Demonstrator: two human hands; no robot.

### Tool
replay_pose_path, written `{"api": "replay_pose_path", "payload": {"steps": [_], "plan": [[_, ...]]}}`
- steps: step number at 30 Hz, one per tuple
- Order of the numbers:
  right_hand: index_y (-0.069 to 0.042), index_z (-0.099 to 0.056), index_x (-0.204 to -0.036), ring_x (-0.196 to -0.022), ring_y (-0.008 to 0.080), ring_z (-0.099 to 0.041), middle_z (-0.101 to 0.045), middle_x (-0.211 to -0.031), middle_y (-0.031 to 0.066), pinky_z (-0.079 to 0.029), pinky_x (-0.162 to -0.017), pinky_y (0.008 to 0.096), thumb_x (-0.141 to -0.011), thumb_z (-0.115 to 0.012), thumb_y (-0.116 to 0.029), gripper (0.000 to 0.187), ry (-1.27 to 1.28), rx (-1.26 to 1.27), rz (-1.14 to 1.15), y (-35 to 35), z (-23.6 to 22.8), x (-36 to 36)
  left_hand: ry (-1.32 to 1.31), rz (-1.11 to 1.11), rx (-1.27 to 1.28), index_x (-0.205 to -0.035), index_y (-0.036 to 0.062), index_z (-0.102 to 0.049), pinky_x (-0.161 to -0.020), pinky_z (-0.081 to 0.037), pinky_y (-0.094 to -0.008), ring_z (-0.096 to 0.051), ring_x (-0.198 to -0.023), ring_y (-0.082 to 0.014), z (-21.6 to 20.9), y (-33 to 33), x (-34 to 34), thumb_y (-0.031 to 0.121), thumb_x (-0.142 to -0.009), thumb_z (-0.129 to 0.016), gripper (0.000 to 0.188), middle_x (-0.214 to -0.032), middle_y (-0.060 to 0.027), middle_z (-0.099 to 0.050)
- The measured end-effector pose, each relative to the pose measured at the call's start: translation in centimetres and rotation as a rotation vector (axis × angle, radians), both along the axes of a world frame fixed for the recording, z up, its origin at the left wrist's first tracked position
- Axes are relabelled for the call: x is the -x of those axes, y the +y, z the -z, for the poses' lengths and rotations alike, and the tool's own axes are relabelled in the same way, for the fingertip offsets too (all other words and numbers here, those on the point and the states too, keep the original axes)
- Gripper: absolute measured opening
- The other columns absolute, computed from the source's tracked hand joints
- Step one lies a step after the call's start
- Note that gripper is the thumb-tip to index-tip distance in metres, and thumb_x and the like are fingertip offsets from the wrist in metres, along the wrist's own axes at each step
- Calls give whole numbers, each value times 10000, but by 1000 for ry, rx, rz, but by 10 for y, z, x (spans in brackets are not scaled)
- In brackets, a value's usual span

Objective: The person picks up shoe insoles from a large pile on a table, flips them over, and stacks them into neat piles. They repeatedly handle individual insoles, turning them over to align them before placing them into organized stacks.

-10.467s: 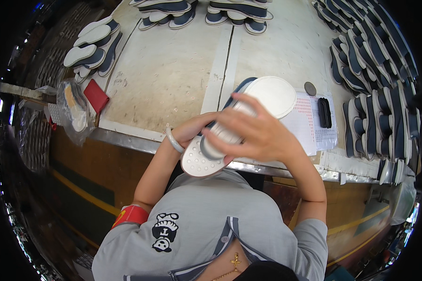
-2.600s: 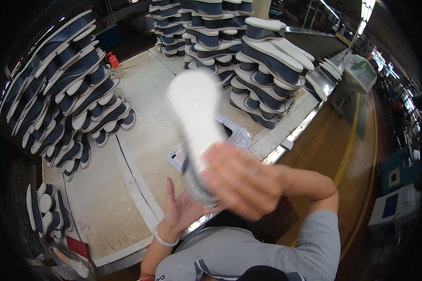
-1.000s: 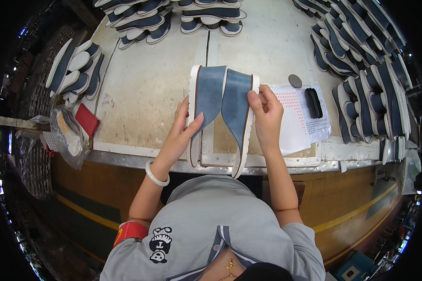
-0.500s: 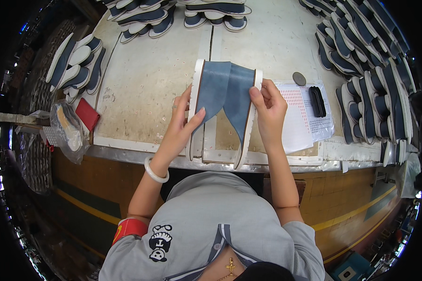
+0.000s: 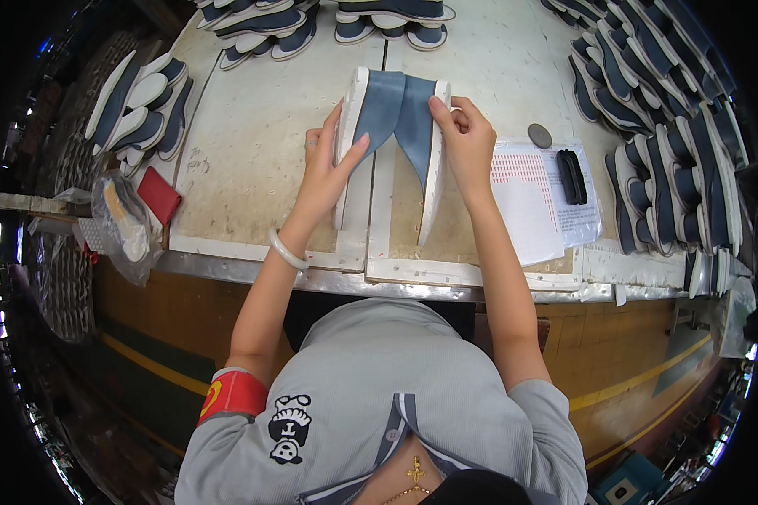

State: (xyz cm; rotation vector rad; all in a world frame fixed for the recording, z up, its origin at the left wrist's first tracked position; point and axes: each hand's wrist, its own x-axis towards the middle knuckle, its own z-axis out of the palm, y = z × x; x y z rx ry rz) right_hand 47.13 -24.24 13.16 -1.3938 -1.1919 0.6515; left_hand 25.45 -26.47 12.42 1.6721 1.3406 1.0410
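Two wedge shoe soles stand heel to heel above the table, their blue sides meeting in the middle and their white bottoms facing outward. My left hand is closed on the left wedge sole, fingers along its white bottom and thumb on the blue side. On the other side, my right hand pinches the right wedge sole near its thick end, thumb on its edge and fingers behind. Both narrow ends point back toward me. Whether the soles touch the tabletop, I cannot tell.
Stacked blue and white soles line the table: a left pile, a back pile and right rows. Papers, a black case and a grey disc lie right. A red wallet lies left beside a plastic bag.
Both hands have carried the two wedge soles farther from me and slightly left. The soles have tilted, so more of their white bottoms shows. Both grips stay closed.
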Motion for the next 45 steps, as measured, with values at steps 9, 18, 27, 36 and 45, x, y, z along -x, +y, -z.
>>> {"api": "replay_pose_path", "payload": {"steps": [9, 18, 27, 36, 45], "plan": [[9, -688, -1052, -720, 81, -518, -613, -819, 18, -416, -668, 211, -1055, -436, -501, 569, 465, 96, -231, -8, -24, 3, -895, 358, 356, -1554, 81, -302, -1096, -440, -383, -517, -1328, -261, -14, -5, 0, 466, -1071, -383, 623, -1479, -187, -464], [69, -469, -1394, -840, 249, -716, -631, -1154, 202, -615, -735, 354, -1005, -469, -435, 636, 1255, 201, -864, -39, -13, 6, -1195, 771, 508, -1479, 13, -382, -958, -558, -360, -637, -1165, -227, 8, -23, 4, 595, -1025, -353, 739, -1338, -150, -590], [68, -426, -1403, -787, 289, -686, -593, -1077, 185, -554, -928, 425, -984, -560, -376, 625, 1620, -83, -1232, -40, 11, 19, -871, 448, 435, -1378, 11, -470, -569, -598, -309, -687, -660, -182, -11, -50, -18, 699, -986, -290, 812, -848, -136, -669], [95, -410, -1360, -634, 343, -674, -645, -1047, 217, -541, -770, 440, -974, -534, -412, 650, 1749, -130, -1330, -56, 2, 33, -1044, 778, 423, -1458, -16, -411, -899, -514, -327, -639, -1066, -237, -2, -51, -10, 682, -881, -556, 917, -1240, -172, -641], [93, -401, -1312, -615, 363, -674, -650, -1040, 242, -526, -801, 453, -1010, -482, -351, 542, 1809, -115, -1407, -69, -17, 34, -1146, 816, 446, -1483, -6, -382, -880, -528, -367, -656, -1032, -253, -15, -59, -16, 679, -818, -636, 988, -1279, -190, -614]]}}
